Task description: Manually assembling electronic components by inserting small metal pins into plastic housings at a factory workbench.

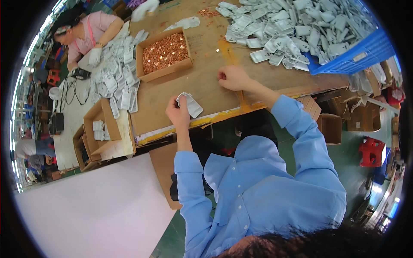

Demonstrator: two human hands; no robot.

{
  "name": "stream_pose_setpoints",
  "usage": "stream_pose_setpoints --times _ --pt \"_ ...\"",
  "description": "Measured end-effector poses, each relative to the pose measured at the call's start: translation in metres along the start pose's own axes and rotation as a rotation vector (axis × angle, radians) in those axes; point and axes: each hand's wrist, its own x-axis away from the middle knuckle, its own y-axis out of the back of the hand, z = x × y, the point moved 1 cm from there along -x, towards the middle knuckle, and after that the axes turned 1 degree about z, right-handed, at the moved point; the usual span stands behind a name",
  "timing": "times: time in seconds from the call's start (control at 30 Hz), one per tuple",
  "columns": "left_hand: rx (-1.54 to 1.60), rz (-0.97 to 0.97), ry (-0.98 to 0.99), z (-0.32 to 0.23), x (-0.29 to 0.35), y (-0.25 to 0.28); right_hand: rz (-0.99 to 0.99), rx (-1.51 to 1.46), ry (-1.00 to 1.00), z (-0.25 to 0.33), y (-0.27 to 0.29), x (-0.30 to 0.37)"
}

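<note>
A pale grey-white plastic casing [194, 108] is pinched in my left hand [177, 112], over the front edge of the cardboard-covered table [202, 86]. My right hand [233, 78] hovers farther right with its fingers curled together; anything between the fingertips is too small to make out. Beyond my left hand stands an open cardboard box [170, 72] of small copper-coloured metal pieces [165, 52]. A heap of similar casings [284, 32] spreads across the table's far right. More casings [118, 79] lie left of the box.
A blue plastic crate [359, 55] lies tipped at the right, casings spilling from it. Across the left side, a co-worker in pink [92, 32] wears a white glove [95, 56]. Another gloved hand [145, 9] shows at the top. A carton [112, 137] holds white parts; a red stool [372, 151] stands right.
</note>
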Motion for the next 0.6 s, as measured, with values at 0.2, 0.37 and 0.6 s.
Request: stream_pose_setpoints --times 0.2,0.37,0.6 --pt "-0.013 -0.005 -0.006 0.001 0.001 0.001 -0.007 -0.076 -0.034 0.007 0.0 0.007" --pt "0.024 -0.007 -0.032 0.0 0.002 -0.006 -0.013 -0.097 -0.024 -0.005 -0.001 0.003" --pt "-0.06 -0.001 -0.05 0.005 0.001 -0.001 0.03 -0.226 -0.012 -0.01 -0.001 -0.003"
